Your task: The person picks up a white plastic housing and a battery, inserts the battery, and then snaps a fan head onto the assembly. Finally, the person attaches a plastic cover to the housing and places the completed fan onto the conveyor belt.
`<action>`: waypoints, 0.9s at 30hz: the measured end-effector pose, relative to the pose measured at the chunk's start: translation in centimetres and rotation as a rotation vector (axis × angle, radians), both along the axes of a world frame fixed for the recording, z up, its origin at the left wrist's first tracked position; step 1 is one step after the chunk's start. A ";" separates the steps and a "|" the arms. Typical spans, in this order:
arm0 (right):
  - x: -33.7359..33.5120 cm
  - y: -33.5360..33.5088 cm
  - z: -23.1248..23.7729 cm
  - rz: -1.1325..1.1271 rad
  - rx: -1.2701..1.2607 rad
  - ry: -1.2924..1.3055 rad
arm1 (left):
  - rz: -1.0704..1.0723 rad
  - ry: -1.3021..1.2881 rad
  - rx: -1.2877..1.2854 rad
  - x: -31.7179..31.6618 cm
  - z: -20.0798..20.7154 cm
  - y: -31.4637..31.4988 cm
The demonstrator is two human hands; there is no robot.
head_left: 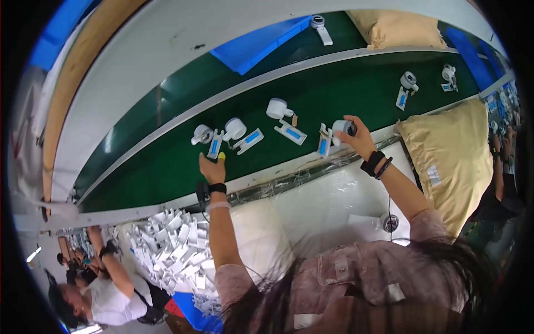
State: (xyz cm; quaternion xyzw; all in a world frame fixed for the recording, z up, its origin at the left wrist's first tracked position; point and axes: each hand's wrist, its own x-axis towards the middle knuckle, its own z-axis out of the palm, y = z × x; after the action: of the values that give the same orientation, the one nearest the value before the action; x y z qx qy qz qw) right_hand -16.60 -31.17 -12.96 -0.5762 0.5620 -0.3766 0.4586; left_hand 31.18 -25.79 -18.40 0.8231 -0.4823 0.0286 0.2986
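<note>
Over the near side of the green belt, my right hand (360, 139) grips a round white device housing (343, 129) with a dark round face. Beside that housing is a white bracket with a blue strip (324, 145). My left hand (212, 168) is at the belt's near edge, fingers apart, one tip covered in yellow. Just beyond its fingertips lies another blue-striped white bracket (215, 146), next to a round white housing (202, 134); I cannot tell whether the fingers touch it. Further units (277, 108) rest between my hands.
The green conveyor belt (167, 172) crosses ahead, carrying more units (409, 80) at the right. Loose white plastic parts (172, 239) are heaped at lower left. A yellow padded sack (445, 161) stands right. One white unit (387, 223) sits on the wrapped surface before me. A co-worker (111, 295) is at left.
</note>
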 end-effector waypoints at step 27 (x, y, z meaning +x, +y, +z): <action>1.9 18.0 2.3 0.532 0.242 -0.086 | -0.353 1.013 0.325 -7.3 13.3 10.2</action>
State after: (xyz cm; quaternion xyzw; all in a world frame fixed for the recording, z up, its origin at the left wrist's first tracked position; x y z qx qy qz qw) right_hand -14.69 -13.14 -10.71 -0.6278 0.4122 -0.1973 0.6301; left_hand 23.85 -15.62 -5.13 0.6762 -0.4072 -0.4955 0.3626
